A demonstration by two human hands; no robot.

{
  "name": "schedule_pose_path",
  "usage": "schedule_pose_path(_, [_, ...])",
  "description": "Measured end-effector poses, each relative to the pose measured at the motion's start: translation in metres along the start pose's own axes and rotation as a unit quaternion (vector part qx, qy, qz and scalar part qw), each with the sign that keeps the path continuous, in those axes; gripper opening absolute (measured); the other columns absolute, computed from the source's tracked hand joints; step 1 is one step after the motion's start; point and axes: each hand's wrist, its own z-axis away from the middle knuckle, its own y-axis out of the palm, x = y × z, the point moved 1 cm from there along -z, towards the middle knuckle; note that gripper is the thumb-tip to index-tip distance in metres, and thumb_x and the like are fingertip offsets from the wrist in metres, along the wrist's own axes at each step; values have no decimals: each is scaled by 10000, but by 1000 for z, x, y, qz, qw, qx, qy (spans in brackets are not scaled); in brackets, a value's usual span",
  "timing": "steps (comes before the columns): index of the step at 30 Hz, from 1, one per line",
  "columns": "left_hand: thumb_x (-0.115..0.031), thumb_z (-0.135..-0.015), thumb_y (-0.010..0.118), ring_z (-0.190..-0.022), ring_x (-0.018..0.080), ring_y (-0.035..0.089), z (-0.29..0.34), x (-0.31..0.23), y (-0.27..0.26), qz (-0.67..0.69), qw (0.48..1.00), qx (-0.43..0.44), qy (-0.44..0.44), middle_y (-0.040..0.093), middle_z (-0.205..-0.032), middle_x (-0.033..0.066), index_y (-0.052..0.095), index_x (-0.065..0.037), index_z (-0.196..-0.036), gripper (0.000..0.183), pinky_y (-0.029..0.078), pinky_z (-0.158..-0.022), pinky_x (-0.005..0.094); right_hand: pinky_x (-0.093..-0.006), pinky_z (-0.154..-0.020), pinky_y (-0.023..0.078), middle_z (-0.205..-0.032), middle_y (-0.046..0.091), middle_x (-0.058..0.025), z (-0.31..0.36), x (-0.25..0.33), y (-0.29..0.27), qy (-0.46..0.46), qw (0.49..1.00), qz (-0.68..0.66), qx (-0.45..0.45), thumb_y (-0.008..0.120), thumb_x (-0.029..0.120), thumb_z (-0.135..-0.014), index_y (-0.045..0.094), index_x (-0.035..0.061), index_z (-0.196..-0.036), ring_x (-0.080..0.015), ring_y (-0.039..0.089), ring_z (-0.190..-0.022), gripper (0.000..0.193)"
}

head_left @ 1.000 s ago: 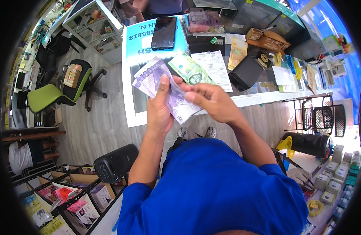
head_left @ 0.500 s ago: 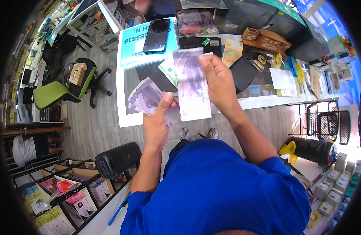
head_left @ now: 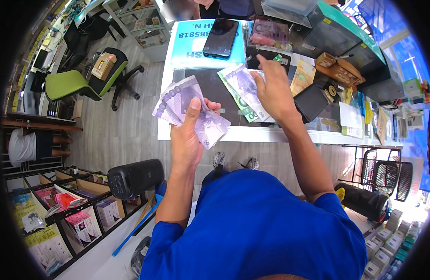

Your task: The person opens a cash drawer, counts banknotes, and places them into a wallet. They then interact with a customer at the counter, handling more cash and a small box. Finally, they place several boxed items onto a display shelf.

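Observation:
My left hand (head_left: 187, 142) grips a fan of several purple banknotes (head_left: 180, 99) in front of the counter's near edge, its thumb pressed on top. Over the counter, my right hand (head_left: 278, 95) has its thumb and fingers apart and holds nothing. Beside that thumb lies a purple banknote (head_left: 240, 83), partly covered by the hand. Underneath it a green banknote (head_left: 246, 111) sticks out on the dark glass top.
A black phone (head_left: 220, 38) rests on a blue sign (head_left: 189, 58). To the right are an orange banknote (head_left: 302, 77), a black pouch (head_left: 311, 101) and a wooden holder (head_left: 340, 70). A clear box (head_left: 270, 33) contains money. Someone stands across the counter.
The purple banknote from my right hand now lies on the counter over the green one, and that hand has opened. The view has shifted, so the counter appears further right.

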Motion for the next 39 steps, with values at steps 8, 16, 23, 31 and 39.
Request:
schedule_pose_path(8, [-163,-932,791,-1029,196,683,-11,9,25,35,999,37,-11,669,-1185,102,564,-29,-1328,476,551,-928,345,-351,-978,474,-1214,670,-139,26,54,-19,35,912,-382,147,660,341,-1019,683,35,-1260,-244,624,-1110,390])
schedule_pose_path(16, [-396,-1078,550,-1034,247,699,-8,6,15,20,993,93,-65,684,-970,106,637,-18,-1139,393,574,-927,388,-332,-805,502,-950,709,-34,-7,20,-30,233,926,-297,6,546,373,-1080,672,16,-1066,-184,648,-839,379])
schedule_pose_path(23, [-294,-1021,676,-1010,256,712,-13,7,12,18,996,70,-48,702,-1076,139,631,1,-1183,340,592,-905,417,-439,-1027,450,-1341,600,-181,4,33,-21,5,998,3,-65,684,320,-979,620,43,-1338,-353,550,-1265,458])
schedule_pose_path(31, [-301,-989,728,-1015,175,670,-2,7,26,-29,998,46,-3,683,-1084,79,611,-11,-1220,388,544,-911,343,-283,-834,497,-995,696,-25,10,56,-18,208,842,-492,75,625,325,-1051,669,23,-1071,-94,604,-921,306])
schedule_pose_path(39, [-408,-1082,523,-974,282,684,-1,-22,-4,1,1000,29,0,677,-1000,132,611,-8,-1128,412,537,-911,411,-501,-859,518,-1126,667,-201,-6,-26,7,73,997,-34,6,634,360,-979,576,7,-1153,-411,644,-1022,397])
